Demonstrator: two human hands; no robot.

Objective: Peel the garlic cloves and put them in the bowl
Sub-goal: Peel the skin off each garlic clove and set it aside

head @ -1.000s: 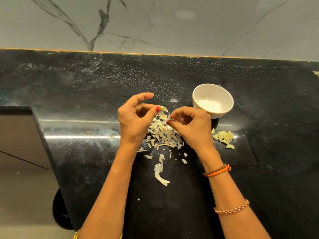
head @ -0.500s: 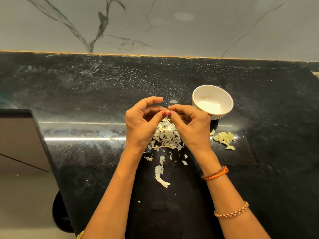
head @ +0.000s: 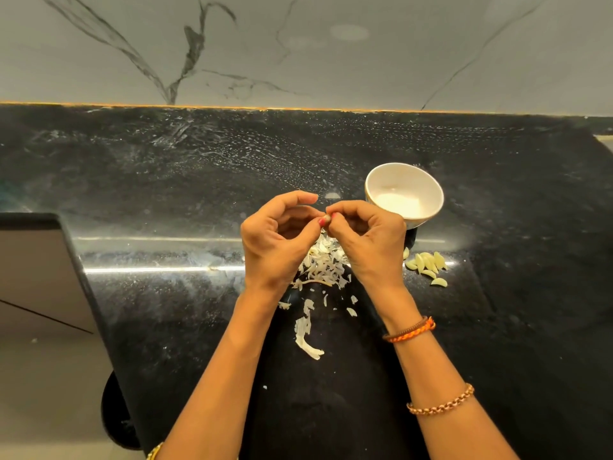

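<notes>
Both hands meet above the black counter and pinch one small garlic clove point(head: 327, 218) between their fingertips. My left hand point(head: 277, 242) holds it from the left, thumb and fingers curled around it. My right hand point(head: 368, 242) pinches it from the right. Most of the clove is hidden by the fingers. A white bowl point(head: 428, 184) stands just right of my right hand and looks empty. Several peeled cloves point(head: 428, 265) lie on the counter below the bowl.
A heap of papery garlic skins point(head: 326, 265) lies under my hands, with stray flakes and one long skin strip point(head: 306, 336) nearer me. The black counter point(head: 166, 194) meets a marble wall behind. Its left edge drops off beside a grey panel point(head: 36, 277).
My hands were apart a second ago; they have come together and risen slightly, and both now pinch the clove.
</notes>
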